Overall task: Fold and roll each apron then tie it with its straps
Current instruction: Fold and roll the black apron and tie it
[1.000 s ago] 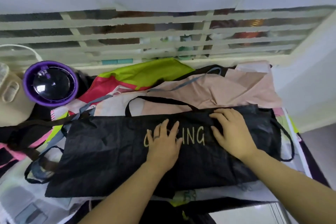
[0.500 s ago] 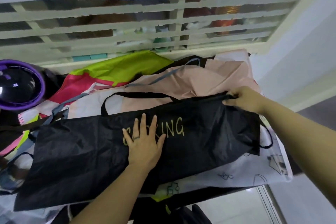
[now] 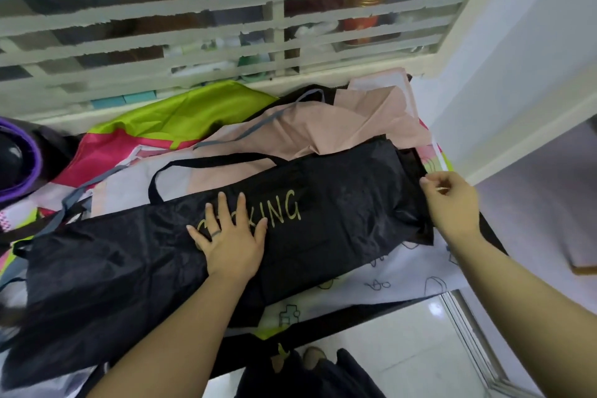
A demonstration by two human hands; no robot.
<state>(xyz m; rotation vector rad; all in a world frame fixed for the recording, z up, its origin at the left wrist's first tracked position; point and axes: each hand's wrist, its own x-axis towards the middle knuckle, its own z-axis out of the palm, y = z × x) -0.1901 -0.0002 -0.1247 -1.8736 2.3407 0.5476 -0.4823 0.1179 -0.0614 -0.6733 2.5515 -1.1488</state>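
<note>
Nearest me, the left hand lies flat, fingers spread, on the middle of the black apron, half covering its gold lettering. The apron lies as a long folded band across the heap on the table, so I judge the folding about done, with the rolling and the tying by its strap not yet begun. At its right end the right hand curls its fingers by the edge, pinching cloth or nothing, I cannot tell; behind it a pink apron and a green apron lie unfolded below the grille.
</note>
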